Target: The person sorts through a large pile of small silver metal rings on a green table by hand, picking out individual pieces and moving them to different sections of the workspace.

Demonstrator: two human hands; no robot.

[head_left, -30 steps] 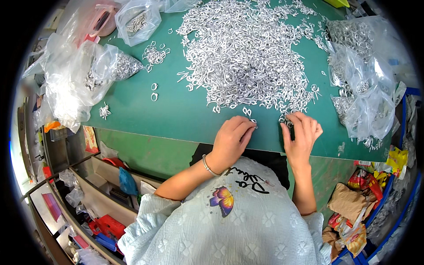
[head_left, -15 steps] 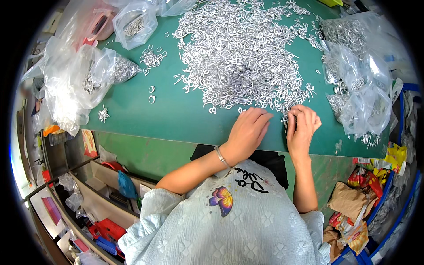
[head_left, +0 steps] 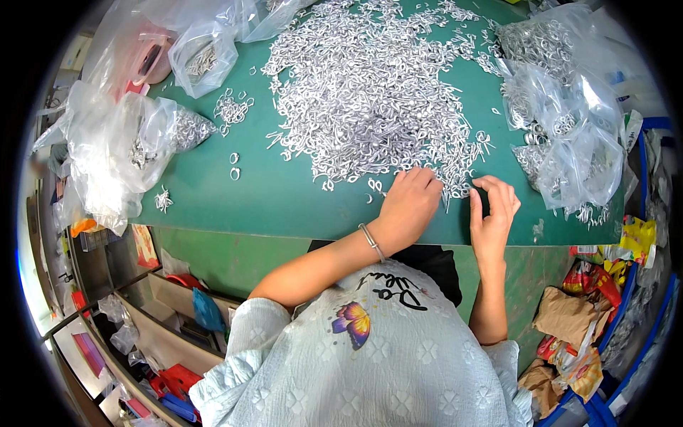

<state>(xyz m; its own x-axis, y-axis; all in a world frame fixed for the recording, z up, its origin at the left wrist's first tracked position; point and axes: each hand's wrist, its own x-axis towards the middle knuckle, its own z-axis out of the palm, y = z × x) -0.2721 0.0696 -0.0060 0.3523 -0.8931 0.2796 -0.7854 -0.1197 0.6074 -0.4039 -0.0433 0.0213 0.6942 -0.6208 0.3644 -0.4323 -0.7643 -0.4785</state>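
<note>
A large heap of small silver metal pieces [head_left: 363,107], many with looped ends and thin stems, covers the middle of the green table. At the heap's near edge, my left hand [head_left: 409,203] is closed, its bent fingers touching the pieces; whatever they hold is hidden. Just to its right, my right hand [head_left: 496,210] is open beside the heap, thumb and forefinger apart with no piece visible between them. A bracelet [head_left: 371,242] circles my left wrist. A few loose pieces [head_left: 374,186] lie left of my left hand.
Two rings [head_left: 235,173] and a small ring pile [head_left: 233,110] lie left of the heap. Clear plastic bags of metal parts stand at the left [head_left: 156,135] and right [head_left: 562,135]. Below the table's left side are drawers [head_left: 167,313]; packages [head_left: 569,313] sit lower right.
My left hand has moved right, farther over the heap's near edge. My right hand has drawn back slightly from the pieces, its thumb and forefinger spreading. The view has shifted slightly.
</note>
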